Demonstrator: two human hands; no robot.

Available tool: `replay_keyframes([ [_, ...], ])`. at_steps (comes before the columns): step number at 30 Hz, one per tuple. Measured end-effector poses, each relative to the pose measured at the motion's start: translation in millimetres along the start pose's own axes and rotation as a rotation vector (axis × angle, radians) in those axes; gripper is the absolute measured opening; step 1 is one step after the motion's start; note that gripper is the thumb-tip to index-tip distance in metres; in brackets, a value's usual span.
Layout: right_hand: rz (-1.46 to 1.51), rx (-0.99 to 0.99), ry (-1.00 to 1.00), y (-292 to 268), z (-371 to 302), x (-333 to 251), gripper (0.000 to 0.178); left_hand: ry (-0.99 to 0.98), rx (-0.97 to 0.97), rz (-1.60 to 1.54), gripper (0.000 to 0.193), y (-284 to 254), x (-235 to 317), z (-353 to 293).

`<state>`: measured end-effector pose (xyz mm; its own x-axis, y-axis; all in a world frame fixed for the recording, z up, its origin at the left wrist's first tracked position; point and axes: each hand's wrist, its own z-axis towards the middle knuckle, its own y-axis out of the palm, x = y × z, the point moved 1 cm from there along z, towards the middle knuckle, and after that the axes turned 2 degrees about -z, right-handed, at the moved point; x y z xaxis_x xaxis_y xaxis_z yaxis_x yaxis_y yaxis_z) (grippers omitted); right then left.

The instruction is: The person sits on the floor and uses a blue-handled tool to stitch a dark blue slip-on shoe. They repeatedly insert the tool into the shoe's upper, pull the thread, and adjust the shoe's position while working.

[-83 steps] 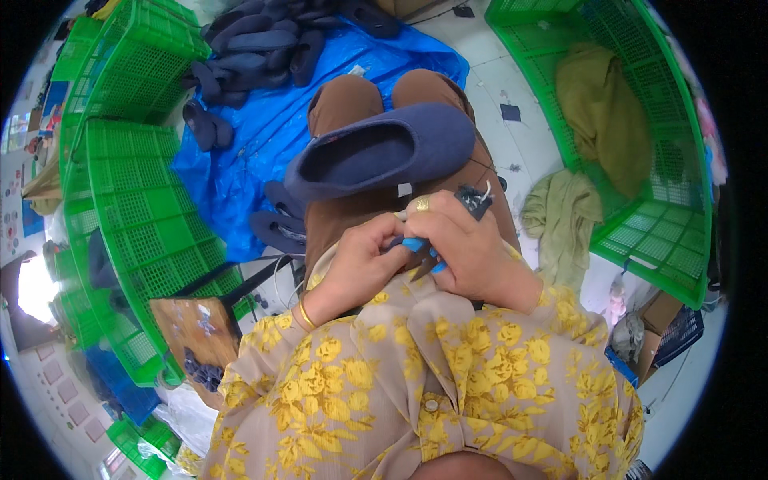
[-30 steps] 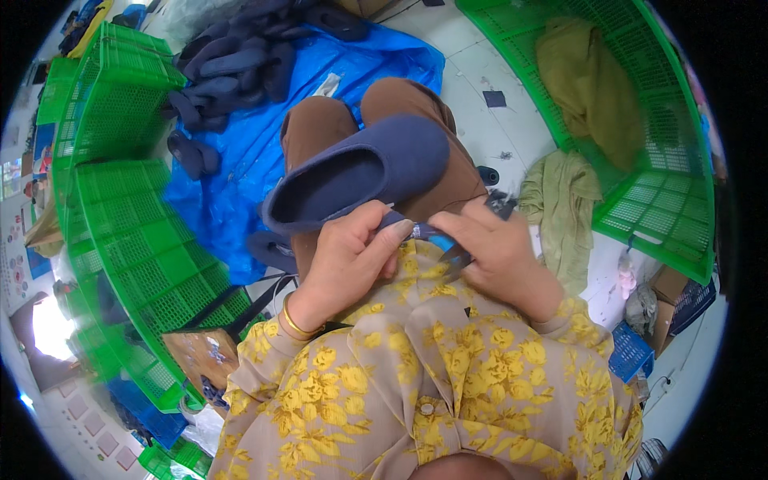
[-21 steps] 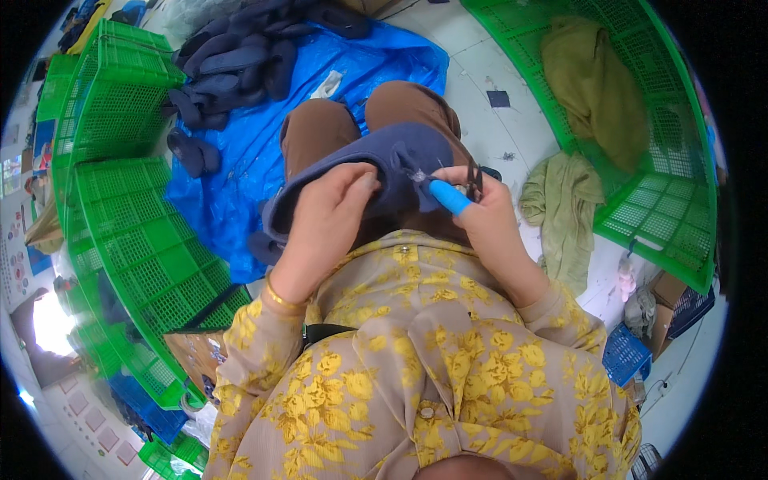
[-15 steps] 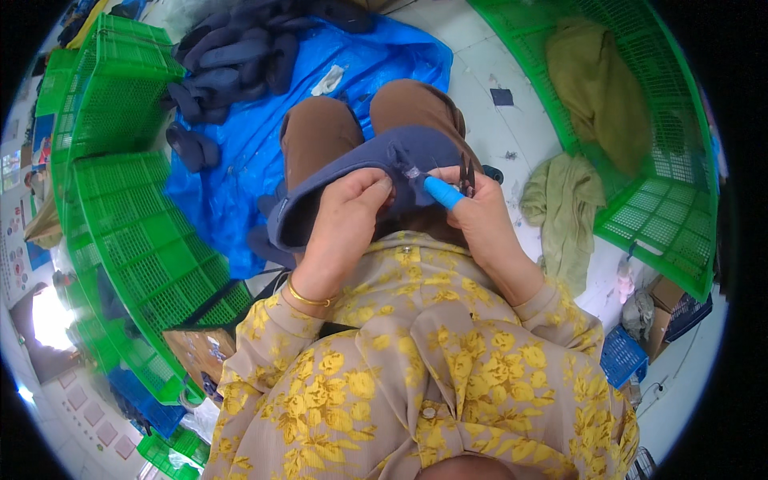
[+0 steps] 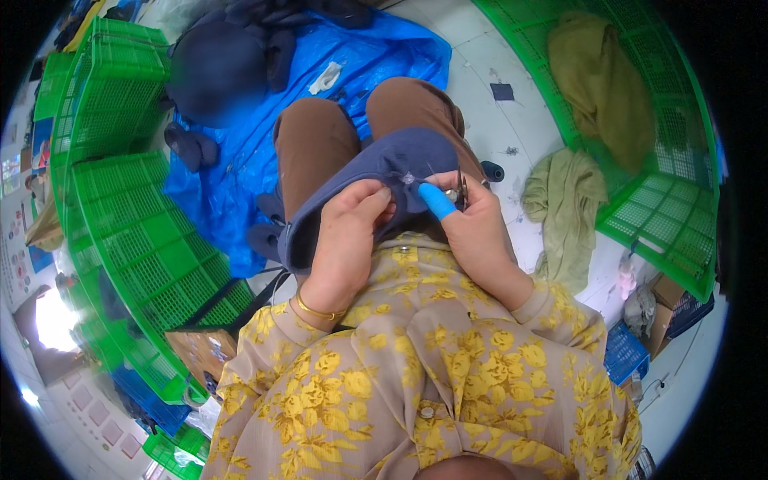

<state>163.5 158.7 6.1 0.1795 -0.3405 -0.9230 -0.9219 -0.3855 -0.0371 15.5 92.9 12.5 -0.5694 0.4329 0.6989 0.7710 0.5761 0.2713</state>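
Observation:
Across my brown-trousered knees lies a navy slipper (image 5: 328, 196), its sole end reaching toward the right. My left hand (image 5: 348, 220) is closed on its near edge, thumb pressed against the fabric. My right hand (image 5: 476, 224) is closed around small dark thread snips (image 5: 462, 190), whose blades point away from me. A blue wrap covers the thumb of that hand, and its tip touches the slipper beside a pale tuft of loose threads (image 5: 408, 178). Part of the snips is hidden by the fingers.
Beyond my knees a blue plastic sheet (image 5: 336, 52) bears a pile of navy slippers (image 5: 280, 60), partly blurred. Green mesh crates (image 5: 152, 232) line the left. Another green crate (image 5: 672, 200) on the right holds olive cloth (image 5: 596, 88). A pale green cloth (image 5: 564, 208) hangs beside it.
The slipper has turned slightly in my hands, its far end tipping up. My right thumb has shifted a little left and down along it, and the snips now stand more upright.

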Motion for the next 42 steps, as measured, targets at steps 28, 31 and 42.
replay_keyframes([
  [28,-0.298,0.027,-0.247,0,-5,9,0.013,0.040,0.115,0.130,0.023,26,5,-2],
  [31,-0.300,-0.001,-0.259,-2,-8,8,0.012,0.016,0.053,0.079,0.020,16,2,-3],
  [42,-0.190,-0.130,-0.248,-11,-17,10,0.019,0.029,-0.119,0.037,0.008,-9,-8,0],
])
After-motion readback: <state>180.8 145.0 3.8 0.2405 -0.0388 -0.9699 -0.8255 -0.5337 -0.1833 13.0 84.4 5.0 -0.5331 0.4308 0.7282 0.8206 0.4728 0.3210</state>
